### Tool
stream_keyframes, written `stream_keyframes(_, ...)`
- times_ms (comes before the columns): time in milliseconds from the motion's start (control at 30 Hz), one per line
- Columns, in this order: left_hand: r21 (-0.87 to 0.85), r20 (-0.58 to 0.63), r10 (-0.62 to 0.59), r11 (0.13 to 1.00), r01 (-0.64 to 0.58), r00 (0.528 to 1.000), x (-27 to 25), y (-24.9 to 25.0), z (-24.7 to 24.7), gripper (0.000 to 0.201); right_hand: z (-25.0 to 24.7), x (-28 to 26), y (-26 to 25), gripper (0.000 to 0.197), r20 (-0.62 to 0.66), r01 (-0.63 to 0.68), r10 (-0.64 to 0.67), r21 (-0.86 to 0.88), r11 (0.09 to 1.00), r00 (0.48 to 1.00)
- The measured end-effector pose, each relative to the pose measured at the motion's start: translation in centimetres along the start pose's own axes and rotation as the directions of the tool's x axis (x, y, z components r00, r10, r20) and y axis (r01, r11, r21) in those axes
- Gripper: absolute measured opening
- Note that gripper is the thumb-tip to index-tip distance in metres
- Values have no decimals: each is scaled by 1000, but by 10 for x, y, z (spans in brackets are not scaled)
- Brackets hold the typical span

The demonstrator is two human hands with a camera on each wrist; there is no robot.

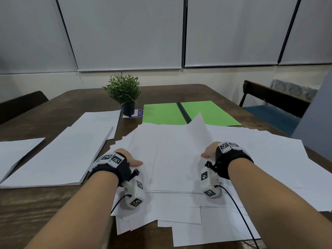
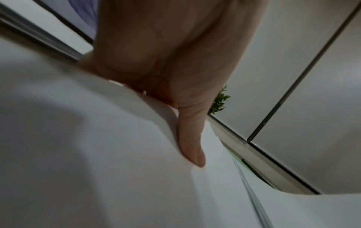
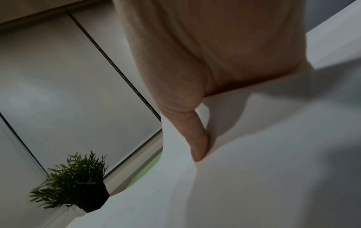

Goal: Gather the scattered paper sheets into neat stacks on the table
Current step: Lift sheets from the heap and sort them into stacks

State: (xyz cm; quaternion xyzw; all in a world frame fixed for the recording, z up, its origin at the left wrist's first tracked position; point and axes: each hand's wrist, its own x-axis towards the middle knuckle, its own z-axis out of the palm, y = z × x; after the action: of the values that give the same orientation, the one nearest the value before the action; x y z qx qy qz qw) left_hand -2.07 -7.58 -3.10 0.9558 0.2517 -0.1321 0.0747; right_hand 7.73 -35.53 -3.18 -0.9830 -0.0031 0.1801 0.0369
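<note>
Both hands hold one bundle of white sheets [image 1: 172, 159] in the lower middle of the head view. The left hand [image 1: 128, 159] grips the bundle's left edge: its thumb [image 2: 190, 138] lies flat on top of the paper, and the fingers are hidden beneath, so the edge is pinched between them. The right hand [image 1: 209, 152] takes the right edge the same way, its thumb [image 3: 196, 138] pressed on the top sheet with the fingers out of sight under it. The far end of the bundle bows upward, and one corner stands up in a point near the middle of the frame.

Under and around the bundle, loose white sheets [image 1: 179, 218] lie scattered at odd angles, spreading toward the lower edge and out to the right side of the frame. To the left sits a squared stack of paper [image 1: 59, 159], with another stack [image 1: 100, 121] partly under its far end. A further sheet [image 1: 16, 150] lies at the left edge. All rest on a dark wooden table [image 1: 53, 105].

Toward the top of the table a small potted plant [image 1: 124, 92] stands on a round purple and white label. Just right of it, an open green folder [image 1: 188, 114] with a dark spine lies flat, its near edge covered by the paper. Closed grey roller blinds [image 1: 125, 33] fill the upper half of the frame, and a dark chair [image 1: 269, 97] with a blue seat stands at the right.
</note>
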Motion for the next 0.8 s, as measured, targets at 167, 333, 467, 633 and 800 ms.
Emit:
stream_keyframes(167,-130,40,-20,991,25,999,7,-19,-3,75,0,-4,1,50,-30,25,-25,8,1000,999)
stream_keyframes(333,-266,-127,11,963,-45,992,-1,-42,-20,46,0,-5,5,51,2,-19,19,97,995,1000)
stream_keyframes(467,-431,-377,-53,894,-125,925,0,-62,-43,31,0,-5,10,56,0,-34,34,159,987,999)
stream_keyframes(633,-566,-453,-225,820,-82,863,2,-79,-75,39,1,-14,11,58,-21,-28,32,171,985,999)
stream_keyframes(800,-641,-381,-292,767,-24,877,2,-83,-92,47,4,-11,13,61,-23,-10,15,194,981,1000)
